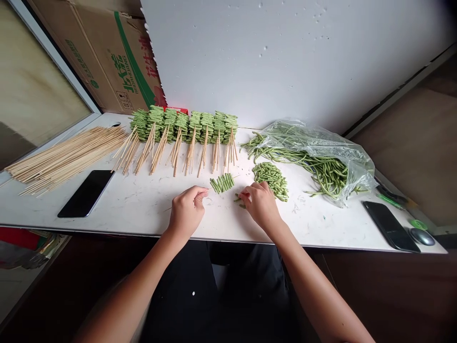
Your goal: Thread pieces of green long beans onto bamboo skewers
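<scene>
My left hand (187,207) is closed on a thin wooden skewer near the front of the table. Threaded side by side on that skewer are several cut green bean pieces (222,183), and its tip pokes out to the right. My right hand (262,202) is bent down to the tabletop, thumb and fingers pinched at a few loose bean pieces (237,197); the fingers partly hide what they grip. Just behind that hand lies a pile of cut bean pieces (270,177).
Finished bean skewers (194,126) are stacked along the back, handles forward. Bare skewers (67,155) and a phone (85,193) lie left. Long beans (330,174) spill from a clear plastic bag (314,138) at right, near another phone (390,226) and a mouse (422,236).
</scene>
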`<action>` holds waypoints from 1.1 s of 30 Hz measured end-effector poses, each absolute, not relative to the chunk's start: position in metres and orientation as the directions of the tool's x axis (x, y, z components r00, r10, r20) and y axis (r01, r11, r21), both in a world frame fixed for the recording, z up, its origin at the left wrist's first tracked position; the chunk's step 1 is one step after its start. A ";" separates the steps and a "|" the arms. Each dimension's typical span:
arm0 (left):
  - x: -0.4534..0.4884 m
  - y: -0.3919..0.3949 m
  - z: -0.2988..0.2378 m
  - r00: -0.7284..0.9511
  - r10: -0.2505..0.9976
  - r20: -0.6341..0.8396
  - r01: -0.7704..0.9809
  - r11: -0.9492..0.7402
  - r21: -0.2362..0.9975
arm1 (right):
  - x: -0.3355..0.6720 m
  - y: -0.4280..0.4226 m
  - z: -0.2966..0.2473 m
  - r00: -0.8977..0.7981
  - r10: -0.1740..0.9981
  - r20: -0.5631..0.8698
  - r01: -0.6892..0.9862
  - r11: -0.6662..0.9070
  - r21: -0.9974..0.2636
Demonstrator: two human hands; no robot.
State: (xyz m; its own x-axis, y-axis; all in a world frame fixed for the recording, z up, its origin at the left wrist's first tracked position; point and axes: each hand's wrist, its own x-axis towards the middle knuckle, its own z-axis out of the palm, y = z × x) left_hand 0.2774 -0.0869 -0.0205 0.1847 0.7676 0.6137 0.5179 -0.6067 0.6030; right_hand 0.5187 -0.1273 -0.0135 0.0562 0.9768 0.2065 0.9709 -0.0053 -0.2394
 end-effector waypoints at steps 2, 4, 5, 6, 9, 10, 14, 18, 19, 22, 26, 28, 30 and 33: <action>0.277 -0.087 -0.020 0.186 0.764 0.618 0.517 -0.611 0.600 | 0.516 -0.128 -0.012 0.061 0.979 0.195 0.975 -0.017 -0.221; 0.278 -0.087 -0.020 0.183 0.762 0.621 0.518 -0.611 0.598 | 0.514 -0.128 -0.012 0.050 0.981 0.187 0.978 -0.009 -0.210; 0.278 -0.087 -0.020 0.181 0.761 0.623 0.518 -0.612 0.598 | 0.513 -0.129 -0.012 0.038 0.982 0.185 0.978 0.001 -0.209; 0.278 -0.088 -0.020 0.181 0.760 0.624 0.517 -0.613 0.597 | 0.512 -0.129 -0.012 0.025 0.983 0.184 0.977 0.015 -0.212; 0.280 -0.089 -0.019 0.186 0.760 0.623 0.511 -0.616 0.599 | 0.509 -0.129 -0.013 0.007 0.981 0.192 0.968 0.042 -0.247; 0.280 -0.089 -0.019 0.188 0.762 0.619 0.512 -0.614 0.601 | 0.508 -0.129 -0.013 0.019 0.980 0.196 0.963 0.035 -0.268; 0.278 -0.089 -0.019 0.185 0.782 0.595 0.523 -0.591 0.614 | 0.509 -0.127 -0.011 0.114 0.977 0.182 0.944 -0.049 -0.325; 0.278 -0.089 -0.020 0.183 0.781 0.597 0.518 -0.593 0.616 | 0.509 -0.119 -0.001 0.135 0.987 0.088 0.963 -0.109 -0.247; 0.278 -0.089 -0.021 0.186 0.779 0.599 0.516 -0.596 0.615 | 0.508 -0.116 0.001 0.126 0.989 0.075 0.969 -0.107 -0.222; 0.279 -0.089 -0.021 0.192 0.772 0.606 0.514 -0.605 0.608 | 0.504 -0.111 0.003 0.102 0.992 0.076 0.984 -0.089 -0.152; 0.279 -0.088 -0.020 0.178 0.772 0.610 0.519 -0.600 0.609 | 0.507 -0.112 -0.001 0.086 0.985 0.151 0.980 -0.056 -0.193; 0.278 -0.087 -0.019 0.174 0.776 0.607 0.519 -0.596 0.613 | 0.515 -0.116 -0.002 0.101 0.974 0.202 0.945 -0.031 -0.325; 0.277 -0.087 -0.019 0.171 0.774 0.609 0.516 -0.597 0.614 | 0.525 -0.121 -0.002 0.138 0.967 0.215 0.857 -0.008 -0.515; 0.278 -0.088 -0.019 0.174 0.766 0.618 0.509 -0.608 0.610 | 0.540 -0.130 -0.001 0.210 0.970 0.120 0.563 -0.020 -0.826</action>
State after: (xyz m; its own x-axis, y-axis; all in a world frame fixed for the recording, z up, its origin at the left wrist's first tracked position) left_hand 0.2776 -0.0883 -0.0192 0.1736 0.7664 0.6185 0.5088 -0.6075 0.6100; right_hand 0.5397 -0.1304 -0.0008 0.2101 0.9703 0.1202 0.5628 -0.0195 -0.8264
